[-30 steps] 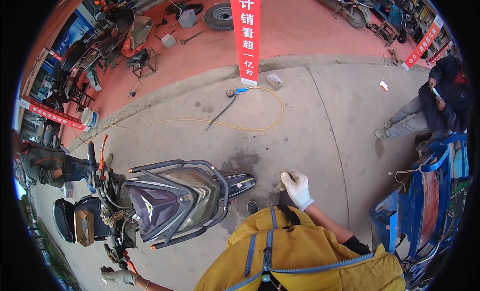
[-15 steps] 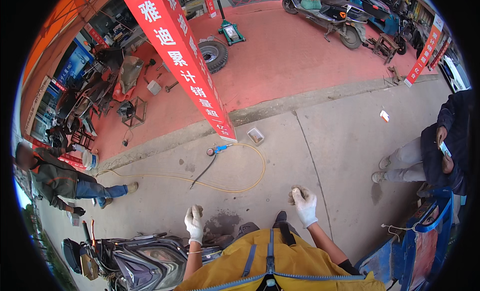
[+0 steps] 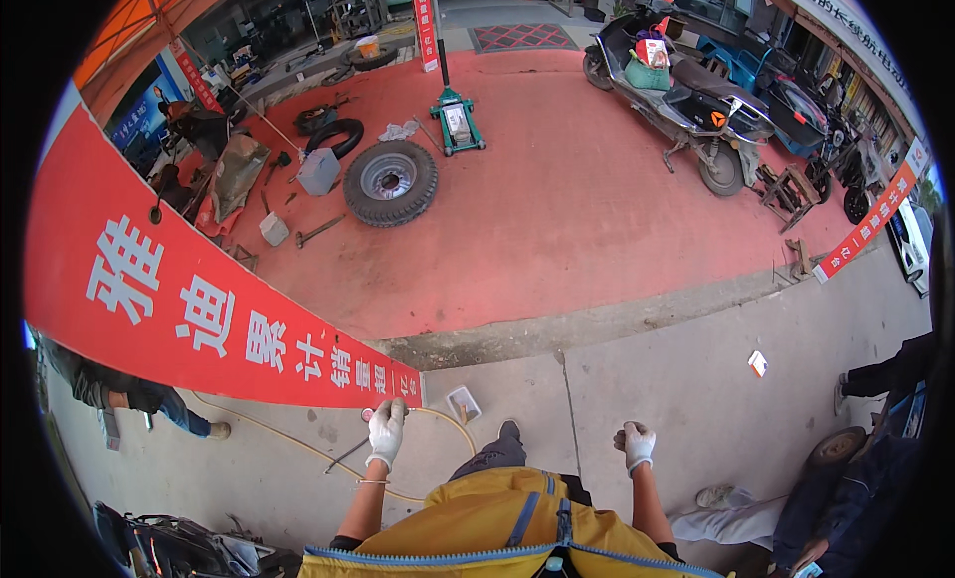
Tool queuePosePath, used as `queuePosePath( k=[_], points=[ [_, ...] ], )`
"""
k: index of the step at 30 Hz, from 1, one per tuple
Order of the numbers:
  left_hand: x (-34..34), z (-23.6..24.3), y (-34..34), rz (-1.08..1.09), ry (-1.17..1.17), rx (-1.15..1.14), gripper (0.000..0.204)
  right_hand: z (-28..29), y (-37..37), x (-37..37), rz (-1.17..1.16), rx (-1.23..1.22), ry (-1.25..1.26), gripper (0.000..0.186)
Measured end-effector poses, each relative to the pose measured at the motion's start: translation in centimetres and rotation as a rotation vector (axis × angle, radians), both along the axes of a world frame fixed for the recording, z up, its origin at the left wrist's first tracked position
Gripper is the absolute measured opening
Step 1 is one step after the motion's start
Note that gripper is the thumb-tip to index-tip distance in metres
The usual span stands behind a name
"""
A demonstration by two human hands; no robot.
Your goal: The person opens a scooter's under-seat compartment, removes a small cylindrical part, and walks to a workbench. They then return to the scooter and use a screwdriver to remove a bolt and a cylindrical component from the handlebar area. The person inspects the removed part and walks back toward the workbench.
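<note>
My left hand (image 3: 386, 436), in a white work glove with soiled fingertips, is raised in front of me with its fingers curled. In the picture it overlaps the foot of a red banner-covered pillar (image 3: 269, 329); whether it touches is unclear. Behind it a yellow air hose (image 3: 288, 437) lies on the concrete, with a round gauge (image 3: 367, 415) partly hidden by the hand. My right hand (image 3: 637, 445), gloved the same way, hovers over bare concrete, fingers folded in. Nothing shows in either hand. A clear plastic tub (image 3: 463, 404) sits by the pillar's foot.
Ahead, a low concrete edge (image 3: 557, 334) borders red flooring. On it are a wheel with tyre (image 3: 391, 183), a green floor jack (image 3: 458, 125), a hammer (image 3: 318, 231) and a parked scooter (image 3: 686, 100). People stand at left (image 3: 149, 394) and right (image 3: 846, 498). Another scooter (image 3: 189, 548) is lower left.
I have moved forward, and the view has tilted up. The pillar now looms large at left, the wheel and jack are nearer, and the people have slid toward the lower edges.
</note>
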State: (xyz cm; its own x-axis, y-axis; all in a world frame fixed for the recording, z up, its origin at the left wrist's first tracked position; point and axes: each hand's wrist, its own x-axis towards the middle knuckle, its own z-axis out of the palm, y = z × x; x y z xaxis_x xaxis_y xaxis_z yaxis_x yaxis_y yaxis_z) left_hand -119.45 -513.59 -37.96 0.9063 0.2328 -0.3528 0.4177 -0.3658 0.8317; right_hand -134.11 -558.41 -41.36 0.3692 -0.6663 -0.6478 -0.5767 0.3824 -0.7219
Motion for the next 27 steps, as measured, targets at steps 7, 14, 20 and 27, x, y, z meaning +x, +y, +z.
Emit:
queuePosePath(
  k=[7, 14, 20, 27],
  points=[
    [25.1, 8.4, -25.0, -0.670, -0.151, -0.045, 0.033, -8.6, -12.0, 5.7, -0.288, 0.254, 0.267, 0.022],
    [47.0, 2.8, -35.9, -0.720, -0.161, 0.038, 0.033, -13.0, -25.6, 31.4, -0.229, 0.355, 0.313, 0.021],
    [52.7, -7.6, -25.8, -0.148, 0.553, 0.102, 0.029, -2.8, -36.5, 72.8, 0.134, 0.170, 0.131, 0.020],
    [61.5, -11.2, -17.6, 0.652, 0.705, -0.149, 0.016, 4.7, -39.9, 108.1, 0.538, -0.075, -0.502, 0.021]
  ],
)
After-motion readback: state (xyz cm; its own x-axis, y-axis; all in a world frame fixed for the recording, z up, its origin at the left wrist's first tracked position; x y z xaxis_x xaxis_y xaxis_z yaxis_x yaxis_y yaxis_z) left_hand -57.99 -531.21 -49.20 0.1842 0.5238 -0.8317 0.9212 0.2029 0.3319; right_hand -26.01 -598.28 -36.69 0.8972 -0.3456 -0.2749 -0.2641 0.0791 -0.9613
